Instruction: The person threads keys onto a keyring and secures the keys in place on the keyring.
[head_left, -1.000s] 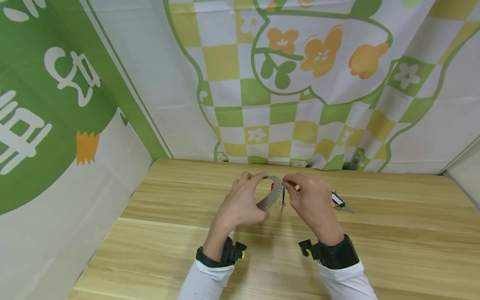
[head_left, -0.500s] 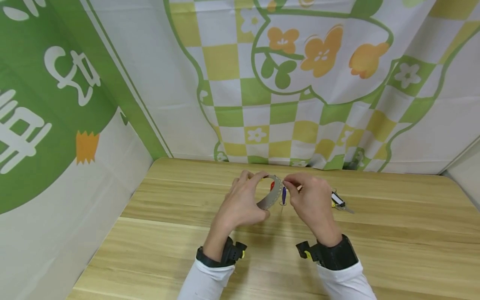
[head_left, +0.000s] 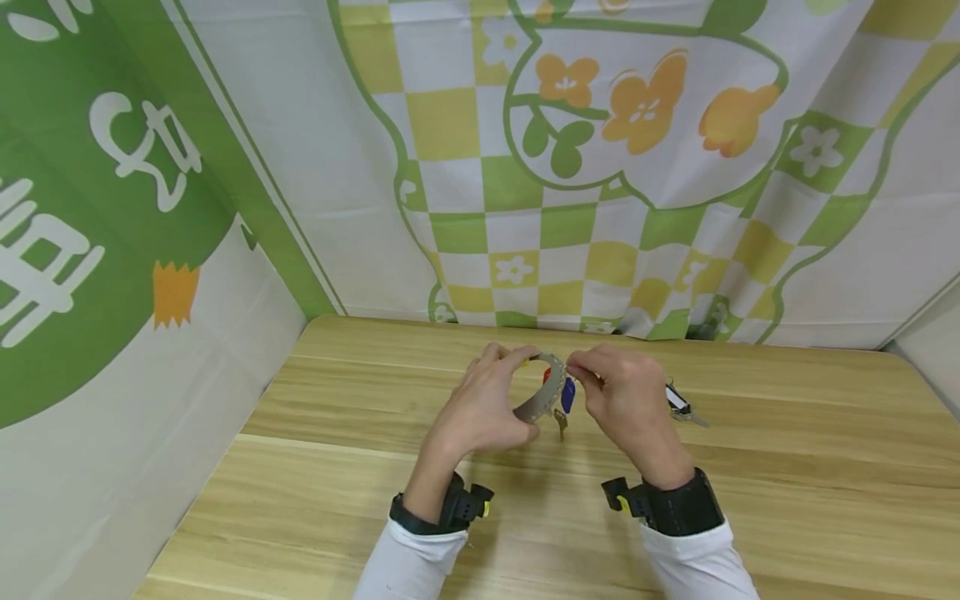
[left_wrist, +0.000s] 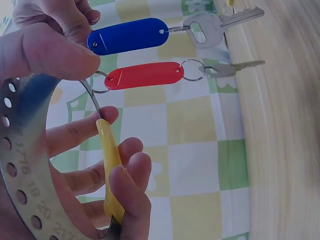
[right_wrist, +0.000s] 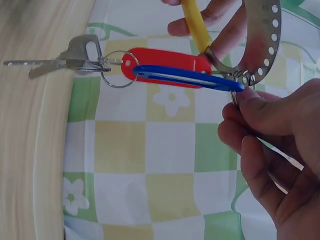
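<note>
My left hand (head_left: 483, 408) grips a large round metal key ring (head_left: 540, 404), a band with a row of numbered holes and a yellow handle section (left_wrist: 109, 165). At the band's right edge, my right hand (head_left: 626, 408) pinches the small split ring (right_wrist: 235, 90) of a blue key tag (left_wrist: 132, 36) between thumb and fingers. That split ring sits right at the band's holes. From the blue tag hangs a silver-looking key (left_wrist: 202, 31). A red key tag (left_wrist: 147, 75) with its own key (left_wrist: 222, 70) hangs from the large ring, beside the blue one.
A black key tag with a white label (head_left: 677, 399) and a key lies on the wooden table (head_left: 315, 492), just right of my right hand. Behind the table's far edge hangs a checked, flower-printed curtain (head_left: 510, 233). A printed cloth wall (head_left: 247, 333) borders the left side.
The blue tag has swung from edge-on to show its flat face, and its key now hangs lower and to the left. The right hand shifted very slightly; the left stays put.
</note>
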